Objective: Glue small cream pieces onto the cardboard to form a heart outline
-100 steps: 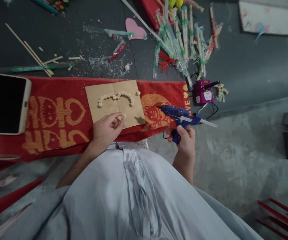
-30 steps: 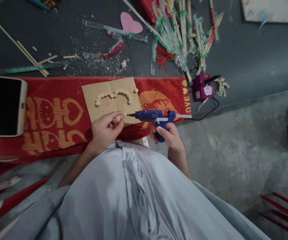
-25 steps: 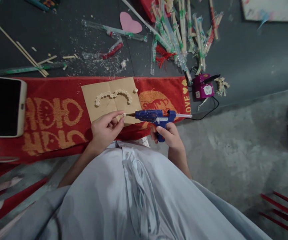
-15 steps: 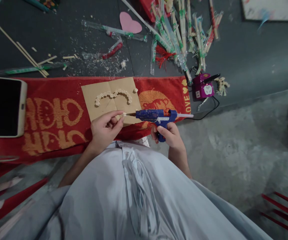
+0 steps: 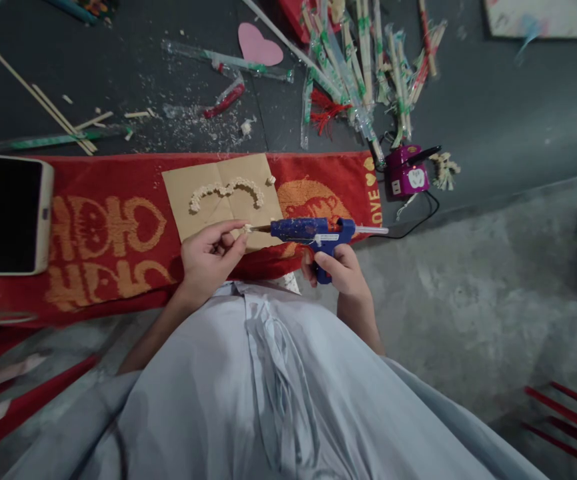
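Note:
My right hand (image 5: 337, 268) grips a blue hot glue gun (image 5: 301, 230) by its handle, a clear glue stick (image 5: 372, 231) poking out of the back. Its nozzle points left at a small pale bundle of short stick pieces (image 5: 247, 229), which my left hand (image 5: 213, 253) pinches between thumb and fingertips. Nozzle and bundle appear to touch. Beneath lies a creased brown paper sheet (image 5: 181, 190) with a curved, heart-top-like row of pale pieces (image 5: 225, 189) on it. One loose pale piece (image 5: 271, 180) sits near the sheet's right edge.
A red towel (image 5: 108, 180) with orange lettering runs under the paper, and a phone or tablet (image 5: 5, 213) lies at its left. Behind are wrapped chopsticks (image 5: 363, 60), a pink paper heart (image 5: 258, 45), loose sticks (image 5: 48, 107) and crumbs. A purple power block (image 5: 408, 175) with a cable stands right.
Almost nothing differs. Both hands, the glue gun and the pale bundle hold their places, with only a tiny shift of the whole view.

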Demonstrator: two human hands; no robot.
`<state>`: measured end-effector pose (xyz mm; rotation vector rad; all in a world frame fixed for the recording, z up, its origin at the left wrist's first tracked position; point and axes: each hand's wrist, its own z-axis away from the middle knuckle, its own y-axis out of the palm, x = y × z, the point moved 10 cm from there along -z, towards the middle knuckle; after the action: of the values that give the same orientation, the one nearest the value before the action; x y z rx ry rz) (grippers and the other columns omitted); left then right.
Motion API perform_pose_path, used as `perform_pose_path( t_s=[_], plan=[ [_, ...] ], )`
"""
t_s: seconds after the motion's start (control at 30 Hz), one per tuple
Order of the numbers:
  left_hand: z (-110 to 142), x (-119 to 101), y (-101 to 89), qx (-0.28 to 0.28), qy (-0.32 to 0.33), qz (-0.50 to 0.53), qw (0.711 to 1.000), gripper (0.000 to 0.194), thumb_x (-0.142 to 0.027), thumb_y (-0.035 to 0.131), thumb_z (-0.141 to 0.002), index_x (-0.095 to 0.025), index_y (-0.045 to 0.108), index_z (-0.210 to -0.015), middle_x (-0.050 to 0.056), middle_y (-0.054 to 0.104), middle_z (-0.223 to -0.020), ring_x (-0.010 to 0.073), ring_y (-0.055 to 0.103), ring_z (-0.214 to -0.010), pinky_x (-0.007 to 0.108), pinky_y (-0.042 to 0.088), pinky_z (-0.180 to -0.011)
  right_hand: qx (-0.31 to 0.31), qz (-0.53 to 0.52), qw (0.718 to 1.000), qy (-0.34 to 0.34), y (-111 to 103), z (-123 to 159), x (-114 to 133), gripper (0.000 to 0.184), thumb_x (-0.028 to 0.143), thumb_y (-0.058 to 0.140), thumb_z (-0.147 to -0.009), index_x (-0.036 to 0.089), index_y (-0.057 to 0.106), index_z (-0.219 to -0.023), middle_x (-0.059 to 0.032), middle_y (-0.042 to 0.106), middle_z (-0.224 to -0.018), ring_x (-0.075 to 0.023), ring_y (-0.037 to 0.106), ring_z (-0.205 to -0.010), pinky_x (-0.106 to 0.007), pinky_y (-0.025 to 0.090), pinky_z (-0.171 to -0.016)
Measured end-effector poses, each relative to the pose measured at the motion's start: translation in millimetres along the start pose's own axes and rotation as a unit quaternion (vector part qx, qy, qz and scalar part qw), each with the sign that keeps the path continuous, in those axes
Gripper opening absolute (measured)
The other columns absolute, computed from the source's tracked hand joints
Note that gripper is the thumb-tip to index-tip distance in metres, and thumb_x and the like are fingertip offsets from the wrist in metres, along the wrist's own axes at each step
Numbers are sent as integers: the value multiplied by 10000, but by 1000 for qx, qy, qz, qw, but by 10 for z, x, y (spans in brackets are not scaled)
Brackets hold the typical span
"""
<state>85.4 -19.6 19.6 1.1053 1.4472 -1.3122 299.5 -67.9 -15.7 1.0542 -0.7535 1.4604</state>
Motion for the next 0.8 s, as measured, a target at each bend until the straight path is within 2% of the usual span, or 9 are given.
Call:
perform_pose_path(
  t_s=[0.23, 0.5, 0.67, 0.8],
  plan=[
    [-1, 16, 9, 4, -9, 5, 1000, 215, -249, 688, -746, -150, 757, -923, -68, 462, -530, 28, 374, -456, 147, 317, -439, 29, -11, 999, -10, 42, -13, 12, 420, 571, 631, -821, 194, 616, -637, -6, 622, -561, -101, 511, -432, -241, 435, -407],
    [1, 10, 6, 1, -6, 9, 1000, 212, -261, 691, -758, -144, 761, -920, -69, 442, -522, 23, 361, -451, 138, 296, -427, 29, 2, 999, -14, 19, -1, -1, 430, 572, 620, -837, 197, 633, -628, -3, 620, -540, -104, 528, -437, -235, 417, -422],
    [-4, -8, 4, 1, -8, 0, 1000, 200, -259, 712, -748, -156, 757, -913, -73, 446, -525, 25, 362, -450, 150, 307, -437, 21, 2, 1000, -1, 7, -18, -6, 452, 622, 634, -798, 203, 624, -630, -3, 624, -549, -105, 515, -424, -241, 429, -403],
    [-4, 0, 4, 1, -12, -4, 1000, 203, -264, 698, -755, -155, 756, -917, -73, 443, -522, 28, 366, -456, 152, 317, -443, 35, 3, 999, -4, 35, -9, 14, 456, 620, 626, -806, 198, 624, -633, -4, 624, -550, -103, 516, -428, -237, 434, -407]
  ],
)
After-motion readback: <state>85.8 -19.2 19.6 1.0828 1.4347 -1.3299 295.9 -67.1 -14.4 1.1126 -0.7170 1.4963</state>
